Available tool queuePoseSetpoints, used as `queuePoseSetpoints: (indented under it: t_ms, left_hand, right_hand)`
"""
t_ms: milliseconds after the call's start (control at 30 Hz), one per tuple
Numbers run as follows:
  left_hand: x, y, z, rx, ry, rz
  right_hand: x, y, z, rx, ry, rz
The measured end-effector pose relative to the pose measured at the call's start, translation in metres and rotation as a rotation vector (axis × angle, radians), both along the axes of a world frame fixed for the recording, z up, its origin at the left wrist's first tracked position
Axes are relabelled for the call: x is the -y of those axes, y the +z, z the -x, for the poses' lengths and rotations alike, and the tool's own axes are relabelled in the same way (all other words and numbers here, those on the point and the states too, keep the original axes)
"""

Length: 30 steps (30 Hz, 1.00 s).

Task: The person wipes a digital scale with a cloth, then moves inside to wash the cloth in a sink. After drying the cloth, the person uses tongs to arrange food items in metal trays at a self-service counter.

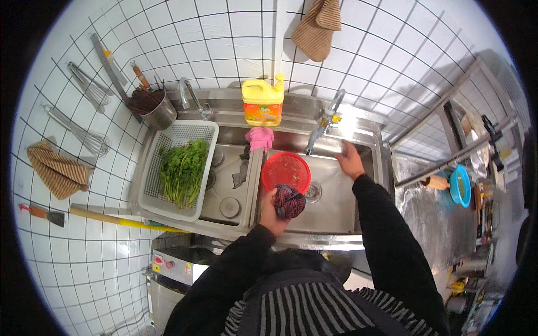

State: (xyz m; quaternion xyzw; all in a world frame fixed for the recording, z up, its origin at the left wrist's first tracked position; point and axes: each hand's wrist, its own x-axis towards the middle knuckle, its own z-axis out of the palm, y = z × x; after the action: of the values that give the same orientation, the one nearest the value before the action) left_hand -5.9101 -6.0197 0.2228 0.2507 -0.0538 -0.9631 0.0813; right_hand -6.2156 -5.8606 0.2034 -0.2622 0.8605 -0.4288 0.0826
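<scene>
My left hand [272,216] grips a bunched-up dark red and black patterned cloth [291,202]. It is above the front left of the right sink basin [334,206]. Just beyond the cloth, a red plastic colander [286,166] with small scraps inside sits in that basin, left of the drain [313,191]. My right hand [351,161] holds nothing, fingers apart, over the basin's right side. Nearest to it is the faucet [326,119], whose grey spout points down into the basin. No running water can be made out.
In the left basin, leafy green herbs [183,172] lie in a white plastic basket [168,128]. Pink rubber gloves [259,138] drape over the divider below a yellow detergent jug [262,105]. A metal container [160,115] holds dark sticks. Whisks [86,130] hang on the left wall.
</scene>
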Motion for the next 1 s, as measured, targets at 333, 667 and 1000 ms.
queuePoseSetpoints:
  t_ms: [333,667,1000]
  left_hand:
    - [0.004,-0.008,0.009,0.041,0.196,-0.055]
    - [0.013,-0.014,0.081,0.072,0.211,0.026]
    - [0.002,0.009,0.109,0.005,-0.034,0.389]
  right_hand:
    - [0.076,0.004,0.101,-0.449,0.227,-0.251]
    - [0.028,0.005,0.032,-0.123,0.082,-0.234]
    - [0.054,0.004,-0.108,1.295,0.097,0.644]
